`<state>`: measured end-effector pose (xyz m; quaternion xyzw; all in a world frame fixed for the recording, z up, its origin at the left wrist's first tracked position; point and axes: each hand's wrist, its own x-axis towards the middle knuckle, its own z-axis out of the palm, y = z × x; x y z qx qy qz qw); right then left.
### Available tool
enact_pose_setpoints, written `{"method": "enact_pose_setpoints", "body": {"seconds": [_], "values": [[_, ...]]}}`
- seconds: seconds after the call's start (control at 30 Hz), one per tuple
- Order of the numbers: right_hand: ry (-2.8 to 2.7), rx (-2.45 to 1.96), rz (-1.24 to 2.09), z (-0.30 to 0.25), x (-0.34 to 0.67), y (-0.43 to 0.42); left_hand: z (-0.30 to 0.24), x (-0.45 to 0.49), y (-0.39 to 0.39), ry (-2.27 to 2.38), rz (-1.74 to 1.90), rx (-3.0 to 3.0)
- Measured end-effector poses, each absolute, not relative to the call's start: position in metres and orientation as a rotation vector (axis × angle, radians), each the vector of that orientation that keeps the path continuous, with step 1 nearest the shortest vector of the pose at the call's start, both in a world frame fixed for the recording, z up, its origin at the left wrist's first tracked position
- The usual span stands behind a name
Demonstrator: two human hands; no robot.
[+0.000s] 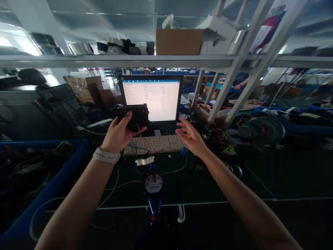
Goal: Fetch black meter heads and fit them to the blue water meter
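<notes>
My left hand (119,133), with a pale watch strap on its wrist, is closed on a black box-shaped device (134,116) held up before the monitor. Thin wires run down from the device. Spread fingers show on my right hand (191,137), which is raised near the monitor's lower right corner and holds nothing. Beneath both hands lies a pale keyboard (156,144). Closer to me sits a water meter (153,183) with a round dial and a blue pipe body. A white connector piece (145,161) with wires rests just beyond the meter.
The lit monitor (153,99) stands behind the keyboard. To the left is a blue bin (78,152) of dark parts. Tangled wires (221,139) lie right of my hand. Overhead, a shelf (117,60) carries a cardboard box (179,41). A person's hand (237,86) appears far back at right.
</notes>
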<state>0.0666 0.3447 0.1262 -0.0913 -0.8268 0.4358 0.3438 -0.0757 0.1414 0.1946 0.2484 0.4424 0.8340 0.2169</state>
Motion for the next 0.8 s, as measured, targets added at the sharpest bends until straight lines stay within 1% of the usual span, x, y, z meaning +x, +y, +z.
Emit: {"method": "enact_pose_setpoints", "body": {"seconds": [0.1, 0.17, 0.3, 0.4, 0.5, 0.57, 0.67, 0.8], "values": [[-2.105, 0.047, 1.448, 0.165, 0.031, 0.307, 0.192, -0.073, 0.143, 1.272, 2.190, 0.801], [-2.168, 0.154, 1.559, 0.182, 0.014, 0.290, 0.187, -0.076, 0.141, 1.291, 2.183, 0.839], [-2.164, 0.251, 1.660, 0.193, -0.004, 0.273, 0.163, -0.093, 0.128, 1.378, 2.174, 0.965], [-2.012, 0.243, 1.766, 0.198, -0.012, 0.267, 0.127, -0.104, 0.117, 1.713, 1.987, 1.196], [-1.794, 0.191, 1.830, 0.214, -0.022, 0.263, 0.089, -0.108, 0.113, 1.935, 1.765, 1.210], [-1.745, 0.181, 1.831, 0.228, -0.028, 0.258, 0.075, -0.107, 0.115, 2.018, 1.665, 1.200], [-1.762, 0.212, 1.821, 0.248, -0.034, 0.243, 0.079, -0.104, 0.116, 2.116, 1.640, 1.237], [-1.656, 0.288, 1.857, 0.272, -0.036, 0.218, 0.111, -0.107, 0.103, 2.359, 1.748, 1.227]]}}
